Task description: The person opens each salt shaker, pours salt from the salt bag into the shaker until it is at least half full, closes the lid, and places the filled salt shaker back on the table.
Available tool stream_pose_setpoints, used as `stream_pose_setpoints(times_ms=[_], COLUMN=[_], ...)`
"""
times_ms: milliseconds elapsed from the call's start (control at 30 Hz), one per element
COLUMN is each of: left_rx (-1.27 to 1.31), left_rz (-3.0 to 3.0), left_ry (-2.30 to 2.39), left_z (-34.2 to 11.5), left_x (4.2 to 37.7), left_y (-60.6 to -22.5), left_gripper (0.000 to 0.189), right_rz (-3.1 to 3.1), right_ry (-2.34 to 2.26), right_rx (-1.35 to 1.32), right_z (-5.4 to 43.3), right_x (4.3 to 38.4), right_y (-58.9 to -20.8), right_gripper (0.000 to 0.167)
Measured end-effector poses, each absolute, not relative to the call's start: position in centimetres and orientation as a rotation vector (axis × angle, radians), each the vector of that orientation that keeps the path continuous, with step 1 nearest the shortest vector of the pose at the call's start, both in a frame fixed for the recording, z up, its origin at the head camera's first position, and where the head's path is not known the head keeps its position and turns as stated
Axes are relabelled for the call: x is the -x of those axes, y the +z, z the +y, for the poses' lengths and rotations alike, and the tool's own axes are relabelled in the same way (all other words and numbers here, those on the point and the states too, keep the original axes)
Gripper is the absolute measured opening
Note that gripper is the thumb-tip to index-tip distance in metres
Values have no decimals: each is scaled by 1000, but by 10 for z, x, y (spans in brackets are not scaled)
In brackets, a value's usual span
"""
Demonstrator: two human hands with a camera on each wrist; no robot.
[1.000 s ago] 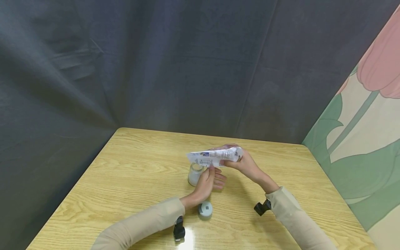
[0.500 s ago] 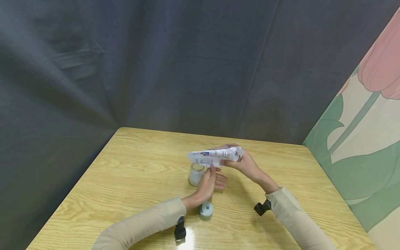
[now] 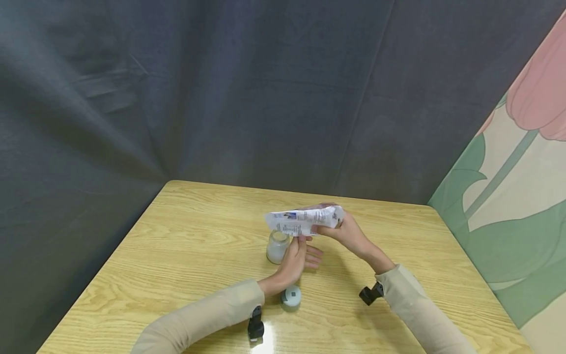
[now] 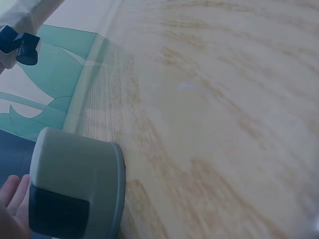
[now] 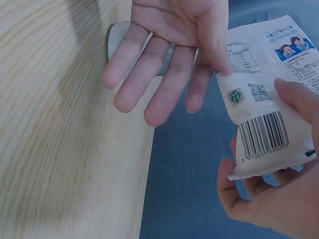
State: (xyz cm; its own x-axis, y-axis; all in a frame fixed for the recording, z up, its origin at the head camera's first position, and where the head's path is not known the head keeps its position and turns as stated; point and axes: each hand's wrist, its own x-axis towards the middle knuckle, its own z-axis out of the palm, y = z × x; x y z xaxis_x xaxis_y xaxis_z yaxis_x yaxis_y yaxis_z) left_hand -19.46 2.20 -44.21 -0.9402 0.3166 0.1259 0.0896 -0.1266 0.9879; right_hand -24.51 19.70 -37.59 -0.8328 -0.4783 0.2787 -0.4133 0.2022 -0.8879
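Observation:
My right hand [image 3: 347, 236] grips a white printed plastic packet [image 5: 266, 99] by its right end, thumb on the near face and fingers behind. The packet lies tilted on its side, its left end over the mouth of a small glass jar [image 3: 277, 248] with something whitish inside. My left hand [image 3: 294, 260] is beside the jar, fingers spread and straight, palm turned to the right wrist view. Its thumb touches the packet's lower edge. Below my left wrist stands a squat, round, pale grey-green object [image 4: 75, 184] with a dark panel on its side.
All this is on a wood-grain table [image 3: 190, 231]. A dark curtain [image 3: 265, 98] hangs behind its far edge, and a wall with painted tulips [image 3: 522, 211] is on the right. Black wrist cameras [image 3: 371, 294] sit on both sleeves.
Almost everything holds still. My left hand has shifted very slightly to the right; the packet stays tilted over the jar in my right hand.

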Motion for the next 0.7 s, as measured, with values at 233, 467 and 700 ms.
stream_pose_setpoints(times_ms=[233,467,700], left_rx=[-462,-451,-463], left_rz=[1984,1971,1954], left_ry=[2201,2207,2224], left_z=[21,23,19], left_x=[192,200,189], left_y=[-436,-448,-426], left_gripper=[40,42,38], right_rz=[2387,2387,2382], right_ry=[-1748,-1749,-1751], right_rx=[895,928,944], right_z=[196,194,192], right_x=[245,246,247], right_y=[-375,-376,-377], right_gripper=[47,45,43])
